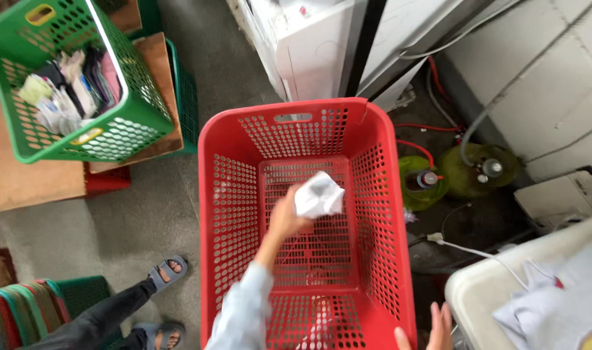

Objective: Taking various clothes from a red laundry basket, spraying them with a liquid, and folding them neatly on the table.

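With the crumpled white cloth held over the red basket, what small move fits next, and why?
Probably opening the left hand to let the white cloth drop. The hand grips it above the middle of the red basket, whose perforated bottom looks nearly bare, so it should land inside. The right hand hangs open by the basket's near right corner, holding nothing.

Left arm (244,311) covered by long, loose sleeve (241,317), pale blue-grey, plain, cuff ending at wrist. Left hand (284,217) bare, motion-blurred. Right hand (432,330) bare, only fingers and part of palm visible at lower edge; no rings or watch discernible.
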